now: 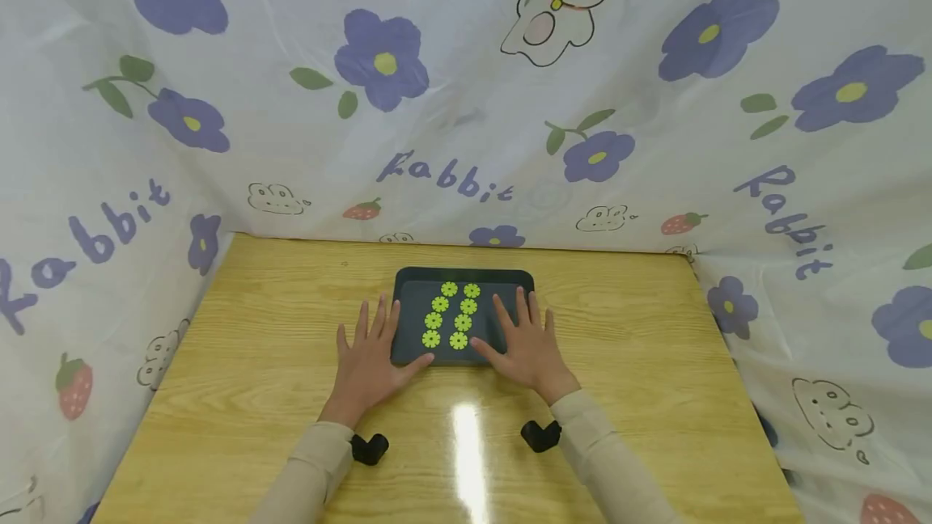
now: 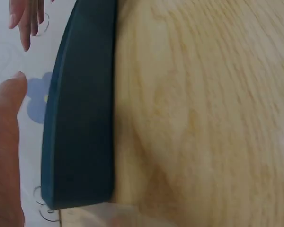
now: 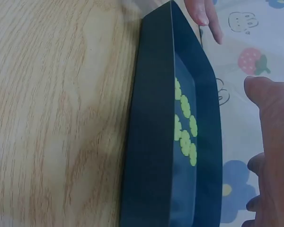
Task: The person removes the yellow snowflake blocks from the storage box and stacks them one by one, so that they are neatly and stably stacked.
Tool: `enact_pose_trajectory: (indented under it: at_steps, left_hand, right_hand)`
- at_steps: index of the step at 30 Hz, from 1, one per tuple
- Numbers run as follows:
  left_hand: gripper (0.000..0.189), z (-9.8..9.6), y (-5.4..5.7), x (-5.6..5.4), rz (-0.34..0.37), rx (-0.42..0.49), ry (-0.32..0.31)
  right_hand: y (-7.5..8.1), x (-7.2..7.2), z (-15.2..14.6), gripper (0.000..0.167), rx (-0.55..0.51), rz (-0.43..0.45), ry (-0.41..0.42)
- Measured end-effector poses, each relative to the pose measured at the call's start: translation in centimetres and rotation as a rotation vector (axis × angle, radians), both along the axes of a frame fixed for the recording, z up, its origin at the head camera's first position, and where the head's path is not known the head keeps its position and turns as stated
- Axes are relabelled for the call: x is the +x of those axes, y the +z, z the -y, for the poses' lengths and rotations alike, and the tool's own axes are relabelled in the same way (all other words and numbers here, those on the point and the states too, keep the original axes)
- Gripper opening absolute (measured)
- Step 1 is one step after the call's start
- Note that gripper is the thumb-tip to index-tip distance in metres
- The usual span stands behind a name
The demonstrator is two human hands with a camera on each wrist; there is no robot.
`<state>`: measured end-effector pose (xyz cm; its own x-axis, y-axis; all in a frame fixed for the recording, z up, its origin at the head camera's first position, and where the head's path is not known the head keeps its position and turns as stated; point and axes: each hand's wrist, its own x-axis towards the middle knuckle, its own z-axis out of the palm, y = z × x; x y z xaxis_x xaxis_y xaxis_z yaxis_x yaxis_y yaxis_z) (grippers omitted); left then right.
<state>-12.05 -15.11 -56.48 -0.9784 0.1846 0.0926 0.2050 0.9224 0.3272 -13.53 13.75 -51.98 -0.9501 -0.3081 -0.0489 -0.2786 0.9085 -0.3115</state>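
Observation:
A dark blue-grey rectangular tray [image 1: 413, 297] lies on the wooden table. Inside it, several small yellow-green notched discs [image 1: 463, 322] form two slanting rows. My left hand [image 1: 373, 362], fingers spread, is at the tray's left side with the thumb by the near left corner. Over the tray's right side is my right hand [image 1: 530, 346], also spread, its thumb close to the nearest disc of the right row. Neither hand holds anything. The right wrist view shows the discs [image 3: 185, 144] flat on the tray floor, with my right thumb [image 3: 270, 92] above the rim.
The wooden table [image 1: 277, 322] meets a white cloth [image 1: 451, 120] at the back, printed with purple flowers, rabbits and strawberries; it also hangs at both sides. Black angled pieces [image 1: 370, 450] stick out by both wrists. A bright reflection falls on the near tabletop.

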Motion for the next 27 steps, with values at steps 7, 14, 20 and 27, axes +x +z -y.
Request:
enact_pose_trajectory:
  at_steps: [7,14,20,27]
  left_hand:
    - [0.112,0.1,-1.9,-0.2,-0.065,0.088,-0.014]
    - [0.102,-0.5,-4.0,0.1,-0.115,0.179,-0.033]
    - [0.090,-0.1,-5.1,0.7,-0.160,0.262,-0.026]
    - [0.085,-0.5,-6.4,0.7,-0.152,0.368,-0.028]
  right_hand:
    - [-1.2,-0.3,0.5,0.087,-0.036,0.011,0.010]
    - [-2.5,-0.5,0.9,0.082,-0.053,0.047,0.025]
    - [-3.5,-0.7,2.1,0.050,-0.123,-0.076,0.094]
    - [-3.9,-1.8,3.1,0.032,-0.136,-0.089,0.085]
